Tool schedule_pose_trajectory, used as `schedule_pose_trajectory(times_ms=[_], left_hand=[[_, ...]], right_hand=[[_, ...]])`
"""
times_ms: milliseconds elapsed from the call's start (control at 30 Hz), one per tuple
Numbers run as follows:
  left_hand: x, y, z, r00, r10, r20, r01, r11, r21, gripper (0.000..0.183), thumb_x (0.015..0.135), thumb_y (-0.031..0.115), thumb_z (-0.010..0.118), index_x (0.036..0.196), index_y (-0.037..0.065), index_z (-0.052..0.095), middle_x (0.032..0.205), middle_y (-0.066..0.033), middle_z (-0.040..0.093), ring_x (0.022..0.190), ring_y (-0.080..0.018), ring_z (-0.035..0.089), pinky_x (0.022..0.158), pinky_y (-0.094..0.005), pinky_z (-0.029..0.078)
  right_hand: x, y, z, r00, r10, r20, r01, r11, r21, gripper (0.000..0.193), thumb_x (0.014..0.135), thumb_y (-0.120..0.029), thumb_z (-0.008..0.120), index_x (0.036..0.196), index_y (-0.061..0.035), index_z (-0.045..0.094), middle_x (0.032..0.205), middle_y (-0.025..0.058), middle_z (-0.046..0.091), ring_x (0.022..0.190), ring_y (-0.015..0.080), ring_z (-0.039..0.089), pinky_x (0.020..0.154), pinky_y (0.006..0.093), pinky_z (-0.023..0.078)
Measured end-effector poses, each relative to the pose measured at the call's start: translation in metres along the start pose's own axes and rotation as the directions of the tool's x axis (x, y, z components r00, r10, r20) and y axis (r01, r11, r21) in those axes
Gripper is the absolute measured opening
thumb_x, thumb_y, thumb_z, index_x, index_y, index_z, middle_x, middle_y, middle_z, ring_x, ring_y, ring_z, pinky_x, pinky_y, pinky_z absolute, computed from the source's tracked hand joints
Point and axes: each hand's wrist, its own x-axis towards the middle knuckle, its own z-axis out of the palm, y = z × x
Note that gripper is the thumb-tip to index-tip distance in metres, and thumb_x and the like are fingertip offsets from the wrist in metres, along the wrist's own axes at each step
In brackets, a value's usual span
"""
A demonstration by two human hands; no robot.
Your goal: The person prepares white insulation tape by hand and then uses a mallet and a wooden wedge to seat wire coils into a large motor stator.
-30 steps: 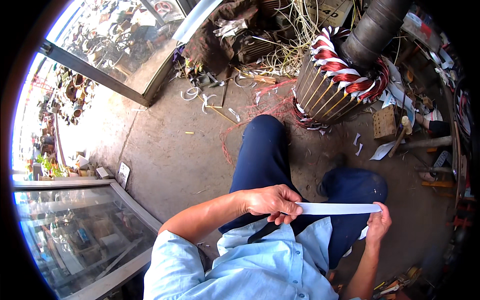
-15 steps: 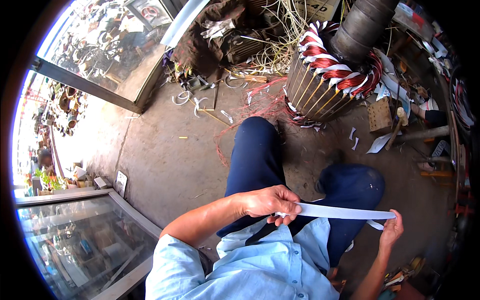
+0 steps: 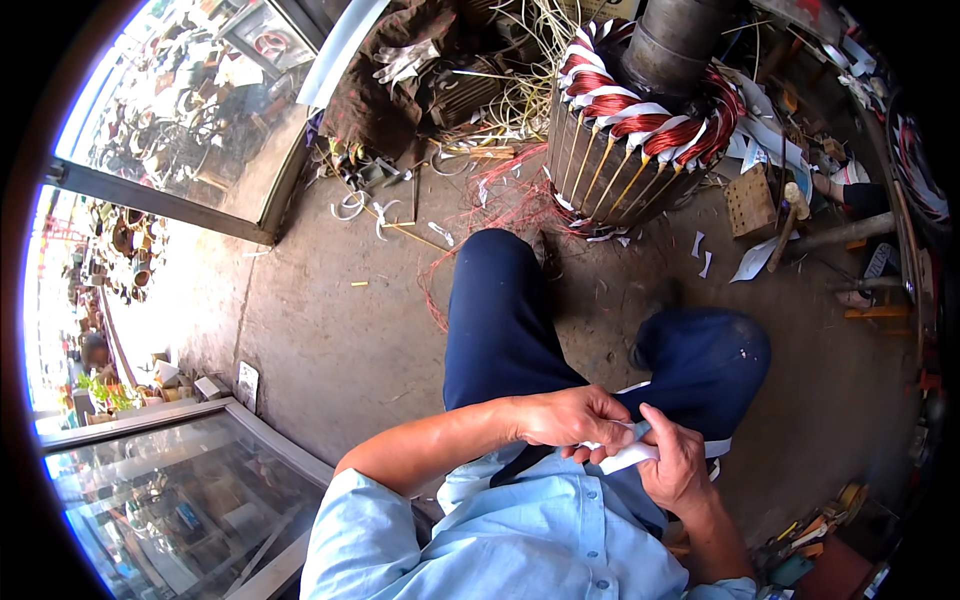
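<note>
Left hand (image 3: 575, 415) and right hand (image 3: 680, 465), close together above the lap: the left fingers close on a gathered bunch of white tape (image 3: 628, 459); the right hand pinches the same tape between thumb and fingers, just beside the left fingertips. The tape lies between the two hands, a short run of it bridging them; how it is folded inside the left fingers is hidden. For good handling, the tape is best kept flat and lightly taut, each turn laid squarely on the last, the left pinch firm without creasing the edges. Just beyond the hands, a white strip (image 3: 715, 448) shows beside the right knee of the dark blue trousers (image 3: 500, 320); whether it joins the held tape cannot be told. A snag there seems the likeliest trouble. Farther ahead of the hands, well apart, stands a large drum (image 3: 585, 165) crowned with a red-and-white coil (image 3: 630, 125); red wire scraps (image 3: 433, 295) lie on the floor (image 3: 345, 340) to its left. A hammer (image 3: 783, 235) lies ahead of the right hand.
</note>
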Motion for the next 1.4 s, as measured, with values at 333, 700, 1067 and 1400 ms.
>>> schedule_pose_trajectory(times_ms=[333, 700, 1067, 1400], left_hand=[[-0.012, -0.016, -0.022, 0.995, -0.033, -0.096, 0.016, 0.985, -0.171, 0.031, 0.097, 0.033, 0.063, 0.083, 0.006, 0.066, 0.069, -0.0004, 0.063, 0.058, -0.0069, 0.058, 0.047, -0.0214, 0.042], [-0.011, 0.006, -0.027, 0.976, 0.033, -0.216, -0.083, 0.971, -0.224, 0.029, 0.098, 0.028, 0.063, 0.082, 0.004, 0.065, 0.07, -0.0021, 0.063, 0.057, -0.0087, 0.058, 0.047, -0.0214, 0.043], [0.007, 0.016, -0.007, 0.987, -0.032, -0.157, 0.019, 0.996, -0.082, 0.03, 0.097, 0.031, 0.065, 0.093, 0.001, 0.07, 0.067, -0.0011, 0.063, 0.058, -0.0082, 0.058, 0.049, -0.0228, 0.044], [-0.016, 0.003, -0.013, 0.958, -0.136, -0.254, 0.117, 0.989, -0.088, 0.034, 0.096, 0.034, 0.067, 0.079, 0.004, 0.066, 0.06, 0.0009, 0.057, 0.054, -0.0075, 0.055, 0.047, -0.0225, 0.039]], right_hand=[[0.001, 0.028, -0.015, 0.981, 0.054, -0.187, -0.082, 0.986, -0.148, 0.025, 0.078, 0.008, 0.058, 0.101, 0.001, 0.061, 0.082, 0.0164, 0.062, 0.071, 0.0361, 0.062, 0.062, 0.0422, 0.05], [0.004, 0.04, -0.084, 0.855, 0.489, -0.17, -0.518, 0.818, -0.25, 0.093, 0.068, -0.006, 0.08, 0.148, -0.0031, 0.033, 0.145, 0.0211, 0.042, 0.135, 0.0402, 0.04, 0.112, 0.0468, 0.034], [0.03, 0.004, -0.015, 0.989, 0.133, 0.065, -0.148, 0.891, 0.429, 0.091, 0.073, -0.014, 0.082, 0.145, 0.0081, 0.032, 0.141, 0.0259, 0.047, 0.131, 0.0374, 0.048, 0.11, 0.0423, 0.038], [0.025, 0.016, 0.038, 0.995, 0.091, -0.036, -0.072, 0.929, 0.363, 0.029, 0.083, -0.001, 0.068, 0.111, -0.0005, 0.064, 0.076, 0.0132, 0.066, 0.064, 0.0316, 0.067, 0.056, 0.0387, 0.054]])
